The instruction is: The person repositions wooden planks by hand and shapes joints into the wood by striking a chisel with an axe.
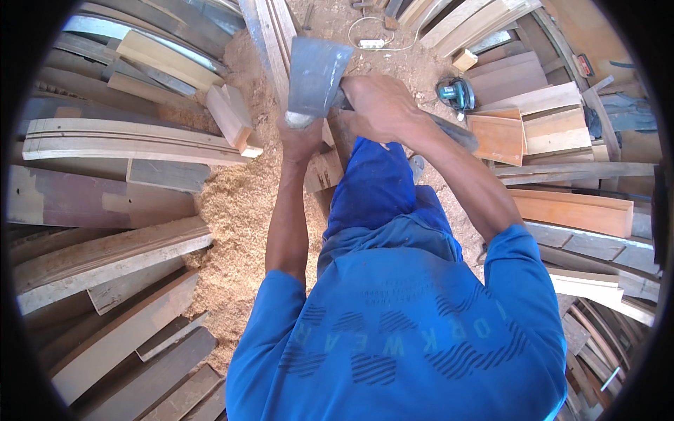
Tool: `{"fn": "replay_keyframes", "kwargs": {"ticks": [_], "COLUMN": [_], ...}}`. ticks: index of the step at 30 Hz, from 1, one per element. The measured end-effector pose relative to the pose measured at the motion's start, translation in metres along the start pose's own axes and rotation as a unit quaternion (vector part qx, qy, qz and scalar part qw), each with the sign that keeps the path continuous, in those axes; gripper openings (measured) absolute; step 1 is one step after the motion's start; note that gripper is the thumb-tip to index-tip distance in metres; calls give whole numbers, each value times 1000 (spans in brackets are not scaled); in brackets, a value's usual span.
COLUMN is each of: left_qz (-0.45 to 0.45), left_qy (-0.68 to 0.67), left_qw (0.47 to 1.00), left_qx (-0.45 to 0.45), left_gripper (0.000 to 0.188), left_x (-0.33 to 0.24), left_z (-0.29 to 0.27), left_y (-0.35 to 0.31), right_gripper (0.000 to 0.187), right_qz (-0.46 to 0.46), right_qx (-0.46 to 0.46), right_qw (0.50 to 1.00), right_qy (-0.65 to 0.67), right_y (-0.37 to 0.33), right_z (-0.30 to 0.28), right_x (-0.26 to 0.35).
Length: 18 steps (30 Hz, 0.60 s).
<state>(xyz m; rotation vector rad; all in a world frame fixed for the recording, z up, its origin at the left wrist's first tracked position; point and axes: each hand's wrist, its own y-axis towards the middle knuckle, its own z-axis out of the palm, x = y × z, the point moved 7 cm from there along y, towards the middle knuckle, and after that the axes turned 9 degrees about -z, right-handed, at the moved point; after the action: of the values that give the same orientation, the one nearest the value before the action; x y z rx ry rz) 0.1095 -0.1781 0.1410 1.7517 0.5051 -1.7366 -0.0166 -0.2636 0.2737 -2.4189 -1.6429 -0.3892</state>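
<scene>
A broad grey metal blade [316, 76] tilts upward in front of me, part of a broad-bladed hand tool whose exact kind I cannot make out. My right hand [379, 105] is closed at its right side. From under that forearm a dark bar [455, 133] sticks out, possibly the tool's handle. At the blade's lower left corner my left hand [302, 140] is closed, against a small pale patch [300, 120] that I cannot identify. Its fingers are mostly hidden. Below the hands, between them and my blue trousers, lies a wooden block [324, 170].
Long wooden strips [275, 42] run away ahead. Stacked boards [126, 140] line the left, and more boards [572, 210] line the right. A green power tool [455, 94] and a white power strip [372, 44] with its cord lie ahead right. Wood shavings [239, 238] cover the floor at left.
</scene>
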Motion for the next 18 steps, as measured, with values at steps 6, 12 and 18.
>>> {"fn": "replay_keyframes", "kwargs": {"ticks": [6, 12, 18], "left_qz": [53, 20, 27], "left_qy": [-16, 11, -54], "left_qw": [998, 999, 998], "left_qx": [-25, -29, -4], "left_gripper": [27, 23, 26], "left_x": [-1, -9, -9], "left_z": [-10, -4, 0], "left_y": [7, 4, 2], "right_gripper": [28, 24, 25], "right_qz": [46, 2, 21], "right_qx": [-73, -162, -108], "right_qw": [992, 981, 989], "right_qy": [97, 107, 98], "right_y": [-9, -11, -11], "right_z": [-37, -49, -45], "right_x": [16, 14, 19]}}
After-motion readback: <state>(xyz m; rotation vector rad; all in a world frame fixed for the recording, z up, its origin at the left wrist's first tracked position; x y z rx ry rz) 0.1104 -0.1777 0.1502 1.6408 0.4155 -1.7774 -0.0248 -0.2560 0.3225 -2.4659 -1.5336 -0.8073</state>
